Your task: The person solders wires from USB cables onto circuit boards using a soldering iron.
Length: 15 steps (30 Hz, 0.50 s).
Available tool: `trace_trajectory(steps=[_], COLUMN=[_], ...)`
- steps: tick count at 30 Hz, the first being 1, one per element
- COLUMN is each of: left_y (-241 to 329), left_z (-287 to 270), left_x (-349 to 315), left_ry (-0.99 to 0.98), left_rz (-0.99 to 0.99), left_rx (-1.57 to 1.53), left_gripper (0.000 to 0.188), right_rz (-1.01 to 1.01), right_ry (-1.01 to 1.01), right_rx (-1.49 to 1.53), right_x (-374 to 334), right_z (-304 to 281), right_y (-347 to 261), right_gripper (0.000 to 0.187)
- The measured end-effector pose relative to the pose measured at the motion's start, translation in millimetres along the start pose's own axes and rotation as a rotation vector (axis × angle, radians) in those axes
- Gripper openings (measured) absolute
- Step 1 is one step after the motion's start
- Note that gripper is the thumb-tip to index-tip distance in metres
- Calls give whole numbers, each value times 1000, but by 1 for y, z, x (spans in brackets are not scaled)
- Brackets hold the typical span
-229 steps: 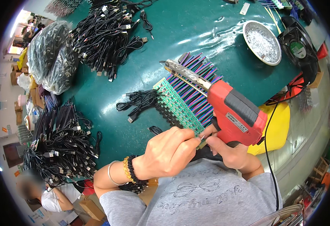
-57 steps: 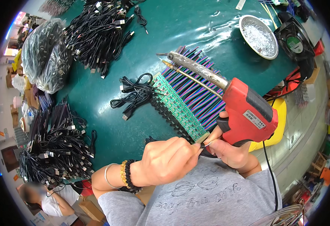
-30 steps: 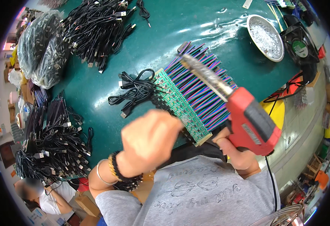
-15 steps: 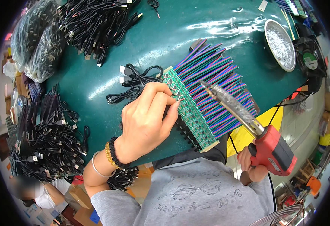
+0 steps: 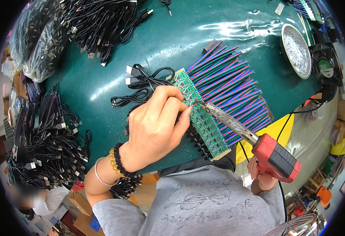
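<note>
Pinched together, the thumb and finger of the left hand hold a thin wire over the row of green boards. The right hand is wrapped around a red soldering gun, and its tip is right by the left fingertips; I cannot tell if it touches the wire. The boards lie on a shiny green table, close to its near edge, by the person's gray shirt. Striped wires spread from them to the right. A small bunch of black cords lies just past the left hand. Big heaps of cords, a far heap and a left heap, take up the left side. There is bare green table between those heaps and the boards, and also above the striped wires. A bowl of silvery bits sits near the right edge, beside a black fan. Past that edge are a yellow sheet and gray floor. Lower left, another person is near brown boxes.
</note>
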<state>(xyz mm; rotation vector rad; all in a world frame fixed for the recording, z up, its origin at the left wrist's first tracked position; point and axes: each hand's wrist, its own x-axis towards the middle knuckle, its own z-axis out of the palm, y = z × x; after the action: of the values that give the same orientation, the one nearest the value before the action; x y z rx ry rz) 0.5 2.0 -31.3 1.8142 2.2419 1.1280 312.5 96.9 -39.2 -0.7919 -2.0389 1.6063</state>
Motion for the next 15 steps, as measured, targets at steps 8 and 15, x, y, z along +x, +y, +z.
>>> trace_trajectory(steps=[8,15], left_y=[1,1], left_z=[0,0], left_x=[-2,-1], left_ry=[2,0], left_rz=[-4,3], left_rx=[11,10], left_gripper=[17,16], right_rz=[132,25], right_ry=[45,-53], right_rx=[170,346], right_x=[-1,16], right_z=[1,3], right_y=[4,1], right_gripper=[25,23])
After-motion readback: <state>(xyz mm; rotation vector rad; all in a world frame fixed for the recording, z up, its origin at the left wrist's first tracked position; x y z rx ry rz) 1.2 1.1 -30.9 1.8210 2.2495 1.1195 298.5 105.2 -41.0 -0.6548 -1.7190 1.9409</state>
